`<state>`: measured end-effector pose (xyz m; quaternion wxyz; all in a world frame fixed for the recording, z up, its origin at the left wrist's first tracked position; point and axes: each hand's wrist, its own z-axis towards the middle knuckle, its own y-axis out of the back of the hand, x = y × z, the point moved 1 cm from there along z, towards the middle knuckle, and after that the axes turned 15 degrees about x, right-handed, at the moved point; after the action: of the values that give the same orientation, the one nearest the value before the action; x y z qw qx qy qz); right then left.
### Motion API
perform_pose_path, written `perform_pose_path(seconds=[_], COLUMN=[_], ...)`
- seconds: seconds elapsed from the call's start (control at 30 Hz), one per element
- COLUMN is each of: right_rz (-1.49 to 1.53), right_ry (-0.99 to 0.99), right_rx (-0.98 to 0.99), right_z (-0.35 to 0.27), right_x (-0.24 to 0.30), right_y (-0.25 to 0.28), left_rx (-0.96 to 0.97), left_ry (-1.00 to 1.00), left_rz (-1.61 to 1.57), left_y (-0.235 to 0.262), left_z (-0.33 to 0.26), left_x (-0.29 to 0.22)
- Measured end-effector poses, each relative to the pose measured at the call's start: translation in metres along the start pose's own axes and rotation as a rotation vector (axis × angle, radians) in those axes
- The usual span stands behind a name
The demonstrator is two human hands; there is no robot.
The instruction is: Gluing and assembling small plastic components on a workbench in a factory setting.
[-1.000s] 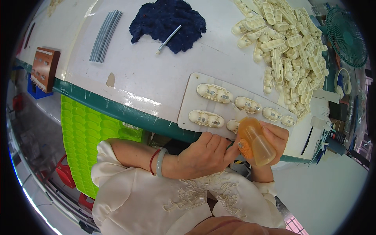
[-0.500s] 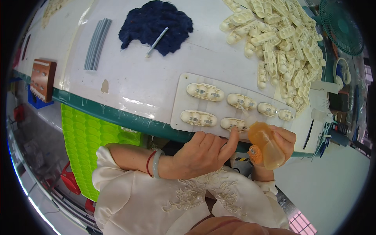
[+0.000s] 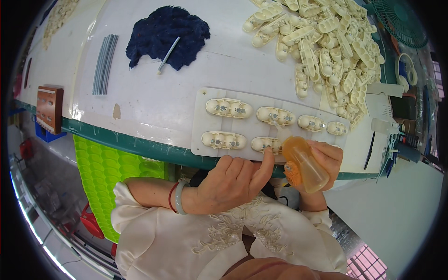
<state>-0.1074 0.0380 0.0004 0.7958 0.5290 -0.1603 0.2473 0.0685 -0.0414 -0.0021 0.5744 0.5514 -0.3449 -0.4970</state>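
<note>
- We see a translucent amber squeeze bottle gripped in the right hand, fingers wrapped round its body, tilted so its nozzle points at the white tray near the counter edge.
- The left hand lies palm down, forefinger stretched out, its tip touching a cream plastic part in the tray's near row; the other fingers are loosely curled.
- Its wrist bends inward, with a red cord and a pale bangle.
- Farther off lie a heap of cream parts and a dark blue fluffy pile.
</note>
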Motion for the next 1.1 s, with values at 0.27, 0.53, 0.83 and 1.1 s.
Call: perform_pose_path(seconds=[0.27, 0.53, 0.83, 1.1], right_rz=[-0.020, -0.013, 0.021, -0.022], right_ry=[-0.038, -0.019, -0.047, -0.071], right_rx=[-0.027, 0.000, -0.097, -0.080], right_z=[-0.004, 0.000, -0.022, -0.022], right_x=[0.000, -0.002, -0.004, -0.009], right_y=[0.007, 0.004, 0.009, 0.006], left_rx=[0.018, 0.029, 0.033, 0.036], left_ry=[-0.009, -0.008, -0.012, -0.023], left_rz=[0.004, -0.022, 0.010, 0.025], left_y=[0.003, 0.003, 0.002, -0.002], left_z=[0.002, 0.002, 0.001, 0.002], left_x=[0.000, 0.002, 0.000, 0.000])
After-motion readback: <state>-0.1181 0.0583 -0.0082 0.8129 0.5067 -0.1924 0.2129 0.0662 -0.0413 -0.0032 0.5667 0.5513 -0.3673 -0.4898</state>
